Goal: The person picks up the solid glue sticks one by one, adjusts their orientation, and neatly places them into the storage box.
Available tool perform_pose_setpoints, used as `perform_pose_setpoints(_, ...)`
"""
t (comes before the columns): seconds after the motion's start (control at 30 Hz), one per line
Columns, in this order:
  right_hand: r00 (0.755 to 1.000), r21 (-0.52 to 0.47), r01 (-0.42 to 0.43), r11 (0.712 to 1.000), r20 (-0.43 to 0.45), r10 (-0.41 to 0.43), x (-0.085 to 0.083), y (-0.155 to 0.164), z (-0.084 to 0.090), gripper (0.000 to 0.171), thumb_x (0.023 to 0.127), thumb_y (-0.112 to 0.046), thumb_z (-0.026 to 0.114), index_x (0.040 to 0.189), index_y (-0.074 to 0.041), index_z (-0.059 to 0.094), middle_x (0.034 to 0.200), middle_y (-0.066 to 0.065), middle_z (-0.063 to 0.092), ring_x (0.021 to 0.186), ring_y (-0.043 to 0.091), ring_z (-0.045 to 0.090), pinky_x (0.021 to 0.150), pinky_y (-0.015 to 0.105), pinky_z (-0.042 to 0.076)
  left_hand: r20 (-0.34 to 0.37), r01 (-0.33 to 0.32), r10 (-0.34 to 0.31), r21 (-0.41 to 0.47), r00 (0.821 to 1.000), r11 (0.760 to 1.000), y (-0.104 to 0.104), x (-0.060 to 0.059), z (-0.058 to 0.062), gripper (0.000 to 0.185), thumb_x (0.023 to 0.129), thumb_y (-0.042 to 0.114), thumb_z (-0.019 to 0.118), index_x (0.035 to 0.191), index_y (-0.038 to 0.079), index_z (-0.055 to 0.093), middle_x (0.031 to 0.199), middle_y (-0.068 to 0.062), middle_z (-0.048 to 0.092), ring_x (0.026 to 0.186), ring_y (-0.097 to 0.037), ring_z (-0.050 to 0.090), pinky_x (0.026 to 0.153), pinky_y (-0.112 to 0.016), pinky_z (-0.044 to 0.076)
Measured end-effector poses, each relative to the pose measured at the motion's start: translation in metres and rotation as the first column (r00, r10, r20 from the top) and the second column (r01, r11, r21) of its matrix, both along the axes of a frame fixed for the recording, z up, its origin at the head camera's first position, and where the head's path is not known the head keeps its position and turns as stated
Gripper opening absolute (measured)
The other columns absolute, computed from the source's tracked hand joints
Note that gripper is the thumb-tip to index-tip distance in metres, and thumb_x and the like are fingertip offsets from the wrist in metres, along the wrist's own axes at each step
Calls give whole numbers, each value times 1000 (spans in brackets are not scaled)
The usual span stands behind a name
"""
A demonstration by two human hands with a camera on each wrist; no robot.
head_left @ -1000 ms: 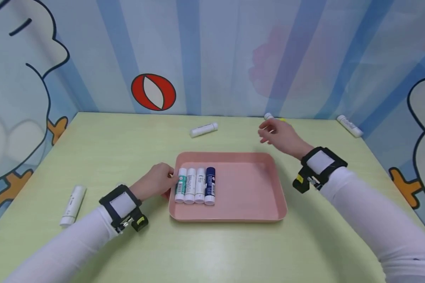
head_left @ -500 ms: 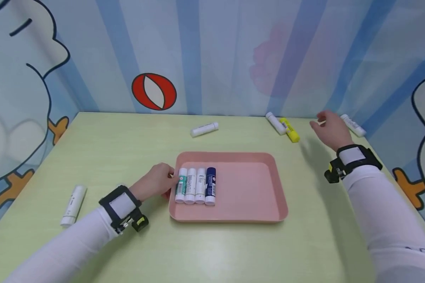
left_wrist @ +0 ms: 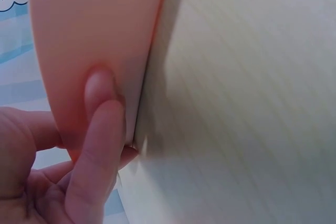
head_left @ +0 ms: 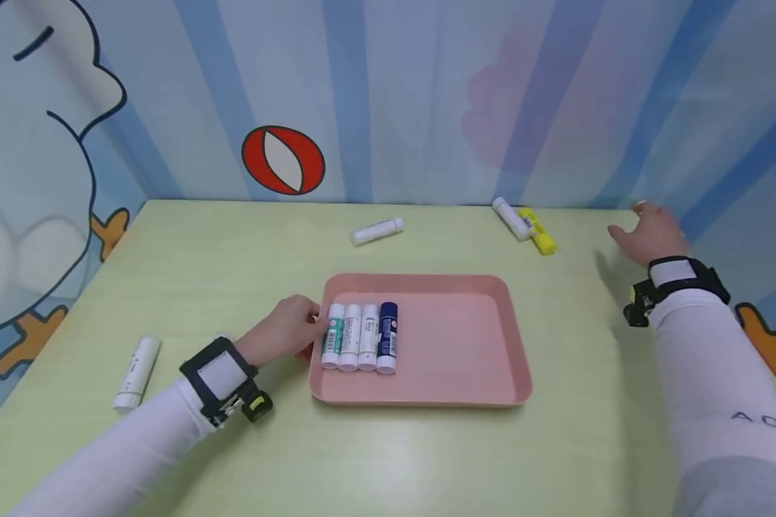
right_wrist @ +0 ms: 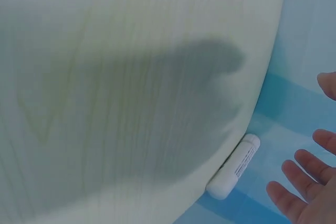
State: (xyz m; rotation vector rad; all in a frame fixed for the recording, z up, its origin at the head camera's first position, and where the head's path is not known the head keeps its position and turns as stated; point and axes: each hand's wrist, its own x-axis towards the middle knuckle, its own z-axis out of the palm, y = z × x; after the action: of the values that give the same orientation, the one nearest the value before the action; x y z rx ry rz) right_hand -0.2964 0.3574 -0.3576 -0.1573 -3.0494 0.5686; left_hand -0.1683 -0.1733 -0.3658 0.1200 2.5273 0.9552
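The left grip (head_left: 287, 329) had its fingers curled on the near side wall of the pink tray (head_left: 459, 337), pinching it. Just beyond those fingertips, inside the tray, four glue sticks lay side by side: a green-labelled glue stick (head_left: 333, 336) nearest the grip, then two white-labelled glue sticks (head_left: 350, 337), then a navy glue stick (head_left: 387, 337).

The right grip (head_left: 654, 233) held nothing; its fingers were spread and loosely bent. The right wrist view showed a loose white glue stick (right_wrist: 234, 166) near those fingers but apart from them, at the edge of the tabletop (right_wrist: 131, 103).

Picking up that stick seemed to be the step in hand. The next move would call for lowering the right fingers around it and pinching, while the left grip steadied the tray.

To the right grip's left, well apart, lay a yellow glue stick (head_left: 538, 231) beside another white one.
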Motion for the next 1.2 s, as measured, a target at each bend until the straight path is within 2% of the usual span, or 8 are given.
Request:
perform_pose_setpoints(0.23, 996, 85, 18, 996, 82, -25, -2, 14, -3, 81, 97, -42, 47, 148, 11, 13, 139, 45, 16, 122, 63, 22, 90, 71, 31, 5, 8, -8, 3, 1000, 1000, -1, 1, 2, 25, 99, 12, 53, 111, -6, 65, 71, -7, 64, 55, -17, 58, 51, -25, 45)
perform_pose_setpoints(0.47, 993, 76, 9, 997, 117, -18, -7, 24, -4, 85, 97, -46, 45, 151, 7, 6, 145, 43, 7, 129, 62, 13, 94, 73, 25, 2, 3, -3, -4, 1000, 1000, -2, -1, 2, 26, 99, 13, 51, 112, -6, 65, 74, -7, 65, 58, -17, 60, 52, -26, 47)
perform_pose_setpoints(0.73, 986, 37, 9, 999, 167, -15, -5, 39, -21, 92, 95, -54, 42, 150, 6, -1, 147, 42, -3, 132, 62, 3, 97, 74, 19, 14, 8, -8, -7, 1000, 1000, -2, 1, -1, 27, 100, 13, 51, 114, -6, 64, 74, -7, 65, 57, -17, 60, 53, -26, 48)
perform_pose_setpoints(0.93, 983, 43, 19, 999, 184, -26, -10, 45, -31, 97, 93, -60, 40, 151, 5, -2, 146, 42, -3, 131, 62, 3, 95, 74, 20, 7, 11, -11, -30, 1000, 999, -3, 3, -1, 27, 100, 13, 51, 113, -6, 64, 72, -7, 65, 56, -16, 58, 52, -26, 47)
perform_pose_setpoints(1.2, 980, 34, 5, 999, 200, -12, -18, 50, -33, 98, 93, -58, 42, 149, 8, -4, 146, 43, -6, 130, 64, 3, 96, 74, 18, -23, 31, -31, -22, 999, 999, -3, 2, -2, 25, 100, 13, 51, 107, -5, 66, 70, -6, 64, 54, -15, 57, 51, -26, 46)
